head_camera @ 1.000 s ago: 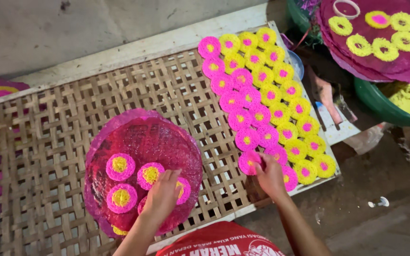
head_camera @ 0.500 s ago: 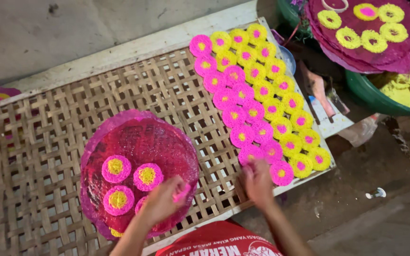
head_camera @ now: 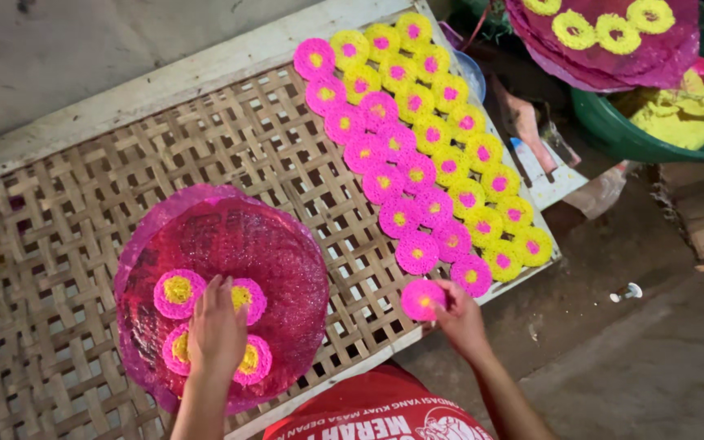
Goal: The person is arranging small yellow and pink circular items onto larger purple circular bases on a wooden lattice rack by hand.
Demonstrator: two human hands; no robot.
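My left hand [head_camera: 216,330] rests flat on a round pink-covered tray [head_camera: 287,269], over several pink rings with yellow centres [head_camera: 178,290]. My right hand [head_camera: 459,319] pinches one pink ring with a yellow centre [head_camera: 422,299] at the near edge of the woven bamboo rack [head_camera: 83,204]. Just beyond it, rows of pink rings [head_camera: 385,181] and yellow rings [head_camera: 466,155] lie side by side on the rack's right part.
A green basin [head_camera: 621,134] with yellow dough [head_camera: 678,114] stands at the upper right, topped by another pink tray [head_camera: 613,57] bearing yellow rings. A white frame borders the rack. Bare ground [head_camera: 653,367] lies to the right, with a small white object [head_camera: 629,291].
My right hand has drawn back toward me from the row with a pink ring in its fingers. My left hand has shifted slightly left over the rings on the tray.
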